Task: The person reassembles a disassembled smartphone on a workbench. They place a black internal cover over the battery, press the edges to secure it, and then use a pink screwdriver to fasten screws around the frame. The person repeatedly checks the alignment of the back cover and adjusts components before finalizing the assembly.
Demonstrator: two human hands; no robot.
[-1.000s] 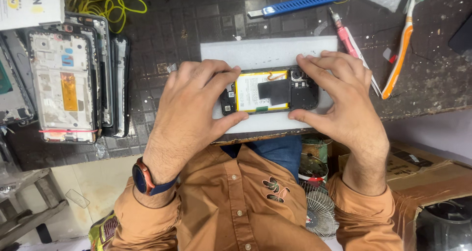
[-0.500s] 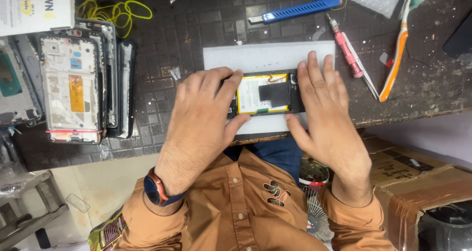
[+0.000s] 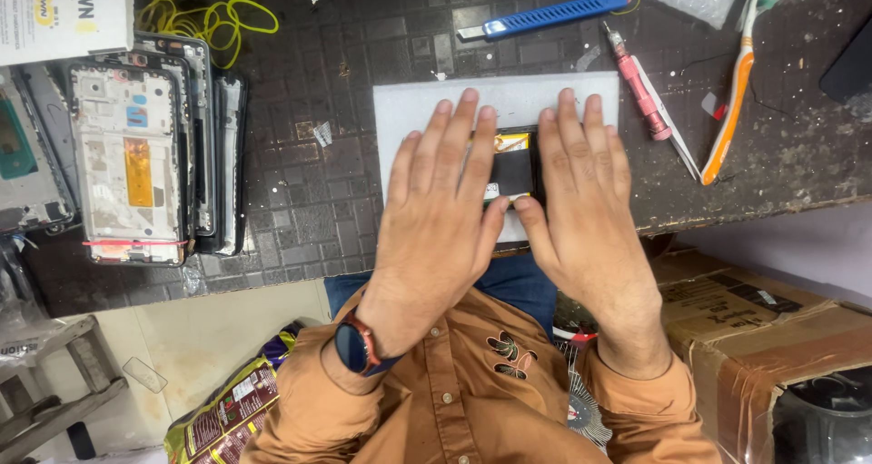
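— What is under your hands?

— A big dark table (image 3: 363, 210). On it is a white mat (image 3: 409, 110), near the edge. My left hand (image 3: 440, 205) and right hand (image 3: 581, 210) lie flat on the mat, fingers straight and spread, holding nothing. They press on an open phone (image 3: 513, 164) between them.

— What else?

— A stack of phone frames (image 3: 136, 155) far left. Past the mat, a blue cutter knife (image 3: 545, 14). To the right, a pink screwdriver (image 3: 640, 96).
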